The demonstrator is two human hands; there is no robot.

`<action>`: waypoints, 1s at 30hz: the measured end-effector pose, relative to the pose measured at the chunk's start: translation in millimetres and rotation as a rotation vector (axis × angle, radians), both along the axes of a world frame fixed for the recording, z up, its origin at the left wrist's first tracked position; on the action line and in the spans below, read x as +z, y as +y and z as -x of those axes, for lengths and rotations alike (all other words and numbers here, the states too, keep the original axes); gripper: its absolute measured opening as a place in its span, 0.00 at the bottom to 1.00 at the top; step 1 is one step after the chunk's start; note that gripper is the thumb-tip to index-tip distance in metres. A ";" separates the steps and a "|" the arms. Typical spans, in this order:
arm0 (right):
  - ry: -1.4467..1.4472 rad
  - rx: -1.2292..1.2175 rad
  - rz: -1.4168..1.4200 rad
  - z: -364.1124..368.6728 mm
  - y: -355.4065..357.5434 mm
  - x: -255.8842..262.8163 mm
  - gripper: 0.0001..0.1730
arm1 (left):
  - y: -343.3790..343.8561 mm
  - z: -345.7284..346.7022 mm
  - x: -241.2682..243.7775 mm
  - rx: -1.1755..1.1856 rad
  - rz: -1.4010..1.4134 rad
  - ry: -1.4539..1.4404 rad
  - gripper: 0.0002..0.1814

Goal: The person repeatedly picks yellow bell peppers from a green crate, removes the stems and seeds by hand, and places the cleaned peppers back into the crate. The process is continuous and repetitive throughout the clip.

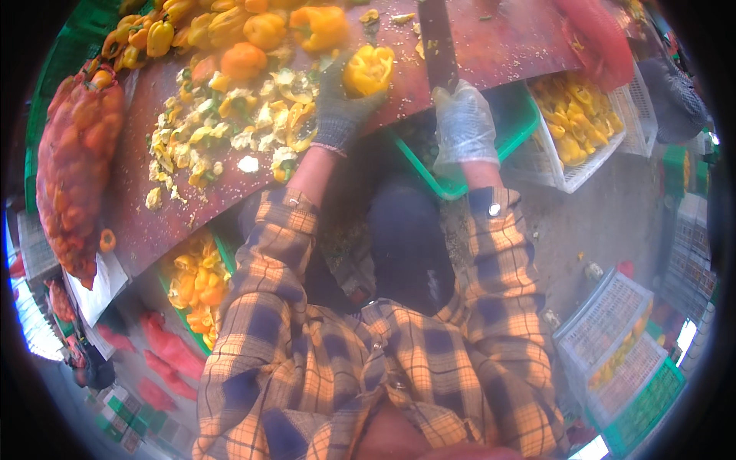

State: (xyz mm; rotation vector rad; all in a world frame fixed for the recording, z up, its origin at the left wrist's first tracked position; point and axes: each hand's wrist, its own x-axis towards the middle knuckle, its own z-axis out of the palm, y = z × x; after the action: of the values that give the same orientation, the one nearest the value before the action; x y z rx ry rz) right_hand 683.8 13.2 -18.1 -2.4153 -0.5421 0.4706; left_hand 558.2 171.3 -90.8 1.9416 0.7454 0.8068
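Note:
My left hand (348, 100), in a dark knit glove, holds a yellow bell pepper (368, 72) over the red work table (500, 40). The pepper's lobed side faces up. In my right hand (467, 123), under a pale, semi-clear glove, is the handle of a wide-bladed knife (437, 46). Its dark blade points away from me across the table, to the right of the pepper and apart from it. Cut pepper cores and stem pieces (253, 118) lie heaped left of my left hand. Whole yellow and orange peppers (264, 31) are piled beyond them.
A green crate (454, 187) stands below the table edge, under my right hand. Right of it, a white crate (575, 172) holds pepper pieces. Another pepper-filled crate (198, 282) sits at lower left. A full red mesh sack (80, 172) rests at the table's left end.

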 end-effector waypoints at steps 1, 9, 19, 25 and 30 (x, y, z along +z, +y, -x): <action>0.010 0.008 0.001 4.3 -2.9 9.5 0.17 | 1.7 0.7 -0.1 -0.033 0.040 0.052 0.51; -0.472 0.301 -0.219 40.1 -36.8 13.3 0.11 | -2.1 6.8 20.3 0.041 -0.203 0.317 0.50; -0.145 0.472 0.276 38.8 -3.1 10.4 0.16 | -7.9 17.6 7.9 0.066 -0.032 0.186 0.48; -0.350 0.245 0.173 10.9 29.1 5.3 0.16 | 14.1 -11.5 -16.1 -0.004 0.400 -0.080 0.47; -0.435 0.076 0.043 -9.5 34.0 19.0 0.15 | 38.1 -7.3 6.1 0.254 -0.306 0.161 0.42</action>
State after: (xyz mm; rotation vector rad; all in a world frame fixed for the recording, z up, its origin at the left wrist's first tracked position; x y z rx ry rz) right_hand 693.3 47.2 1.0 -2.5545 -0.8160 -0.0211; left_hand 565.5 209.4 -84.6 2.2336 1.0305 0.9708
